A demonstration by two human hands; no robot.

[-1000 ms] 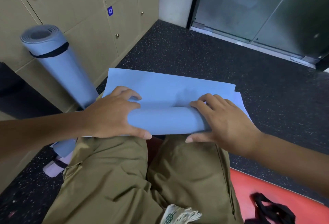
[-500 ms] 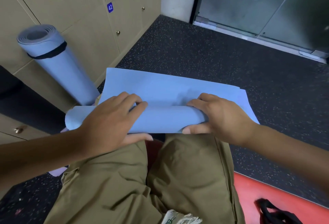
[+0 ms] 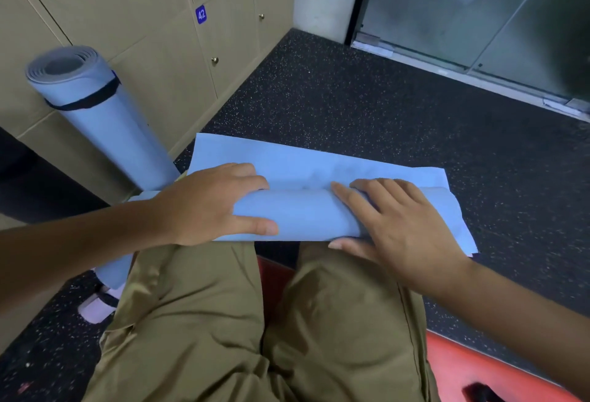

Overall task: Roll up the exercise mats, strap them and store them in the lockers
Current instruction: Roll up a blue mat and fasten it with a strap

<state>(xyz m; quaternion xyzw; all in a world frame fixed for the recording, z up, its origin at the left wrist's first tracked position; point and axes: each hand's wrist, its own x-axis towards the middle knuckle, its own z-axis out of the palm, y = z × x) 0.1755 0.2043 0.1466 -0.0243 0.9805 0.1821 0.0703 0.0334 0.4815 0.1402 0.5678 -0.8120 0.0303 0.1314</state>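
A soft blue exercise mat (image 3: 303, 213), partly rolled, lies on the dark floor (image 3: 367, 108) just past the person's knees — thin, light and floppy, probably best gripped across the roll. Left hand (image 3: 207, 203) and right hand (image 3: 392, 226) curl over the roll, fingers (image 3: 249, 178) slightly spread, thumbs underneath.

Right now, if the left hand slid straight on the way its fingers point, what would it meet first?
The left hand points rightward along the partly rolled blue mat, so it would likely reach the right hand's fingertips first. Depth looks shared, since both rest on the roll.
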